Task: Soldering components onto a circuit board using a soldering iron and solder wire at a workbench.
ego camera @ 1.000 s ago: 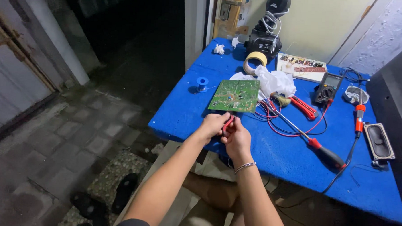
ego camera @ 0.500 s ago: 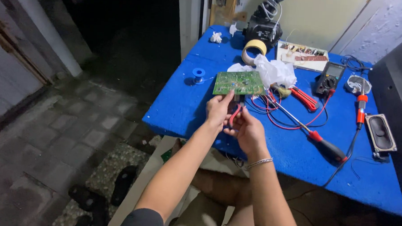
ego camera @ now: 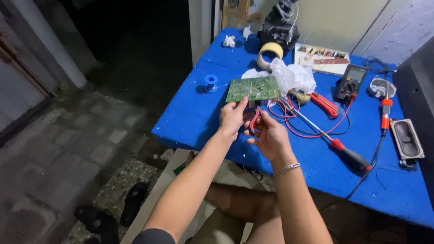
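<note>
Both hands had come up and forward from the near edge of the blue-painted table (ego camera: 198, 121) over the last second, closing in on the flat green circuit board (ego camera: 254, 88), which lay on the tabletop just beyond the fingertips. The left hand (ego camera: 232, 117) was loosely curled with its fingers reaching at the board's near edge, while the right hand (ego camera: 269, 134) was wrapped around small red-handled pliers (ego camera: 253, 119) held between the two hands. By my read, the tool was being brought to the board, with the long red-and-black screwdriver (ego camera: 341, 148) lying untouched nearby.
</note>
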